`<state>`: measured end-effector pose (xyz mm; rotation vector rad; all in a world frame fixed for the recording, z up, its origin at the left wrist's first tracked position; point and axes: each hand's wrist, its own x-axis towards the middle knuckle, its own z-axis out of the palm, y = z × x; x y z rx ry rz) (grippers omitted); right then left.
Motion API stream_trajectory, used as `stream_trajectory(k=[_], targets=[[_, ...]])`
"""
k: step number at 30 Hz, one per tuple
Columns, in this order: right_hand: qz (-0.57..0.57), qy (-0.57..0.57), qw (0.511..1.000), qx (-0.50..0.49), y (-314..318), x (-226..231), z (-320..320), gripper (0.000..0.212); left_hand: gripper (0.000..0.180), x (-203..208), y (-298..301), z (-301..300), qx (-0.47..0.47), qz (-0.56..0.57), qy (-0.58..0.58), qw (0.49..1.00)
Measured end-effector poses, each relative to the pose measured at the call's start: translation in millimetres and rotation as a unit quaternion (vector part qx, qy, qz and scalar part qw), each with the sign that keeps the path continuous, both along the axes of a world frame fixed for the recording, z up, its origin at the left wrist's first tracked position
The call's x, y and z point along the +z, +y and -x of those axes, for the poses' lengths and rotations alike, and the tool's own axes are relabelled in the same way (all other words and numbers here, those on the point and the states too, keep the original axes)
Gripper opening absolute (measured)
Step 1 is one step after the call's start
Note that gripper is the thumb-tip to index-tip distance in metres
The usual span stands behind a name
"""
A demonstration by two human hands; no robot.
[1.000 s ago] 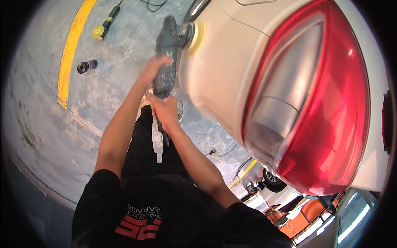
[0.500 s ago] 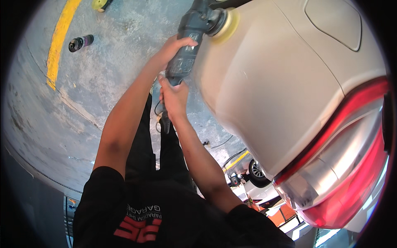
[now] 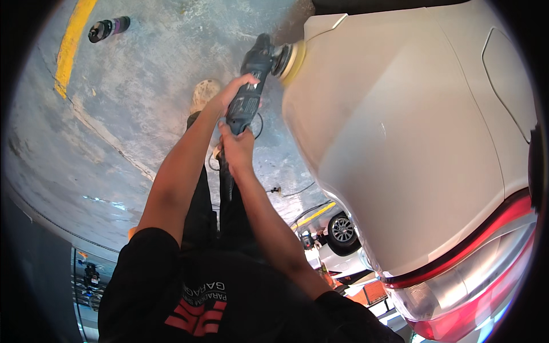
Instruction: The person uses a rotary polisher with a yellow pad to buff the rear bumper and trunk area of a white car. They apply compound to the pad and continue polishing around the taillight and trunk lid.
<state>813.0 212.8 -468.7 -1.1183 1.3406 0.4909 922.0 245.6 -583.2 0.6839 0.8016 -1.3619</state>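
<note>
My left hand [image 3: 233, 92] is wrapped round the body of a dark grey power polisher [image 3: 245, 106]. Below it, my right hand [image 3: 238, 151] grips the rear handle end of the same tool. The polisher's round yellow foam pad [image 3: 295, 62] stands on edge, its face against the side edge of a pale beige car panel [image 3: 389, 137]. Its rim is slightly blurred. A dark power cord [image 3: 261, 123] loops beside the tool. The fingertips of both hands are partly hidden behind the polisher.
A red and clear tail light [image 3: 457, 286] sits at the lower right of the car. On the concrete floor [image 3: 143, 74] lie a dark bottle [image 3: 108, 28] and a yellow line [image 3: 74, 48]. My pale shoe [image 3: 205, 94] is beside the polisher. Another car's wheel [image 3: 342, 228] shows behind.
The view has shifted, bringing my shoe and more of the panel's upper edge into sight. My hands and the polisher appear slightly lower, the pad still at the panel. A yellow pad on the floor left view.
</note>
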Motion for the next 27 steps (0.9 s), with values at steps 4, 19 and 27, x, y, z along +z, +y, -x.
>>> stream_trajectory(k=[4, 19, 27], targets=[[-0.001, 0.064, 0.998, 0.008, 26, 28, 41, 0.030, 0.054, 5, 31, 65, -0.001, 0.003, 0.064, 0.998], [-0.025, -0.094, 0.995, -0.019, -13, 75, -18, 0.032, 0.048, 96, -14, -37, -0.005, -0.007, -0.188, 0.982], [-0.017, 0.029, 0.996, 0.079, 13, 145, 115, 0.031, 0.040, 134, 34, 124, 0.053, -0.028, -0.110, 0.992]])
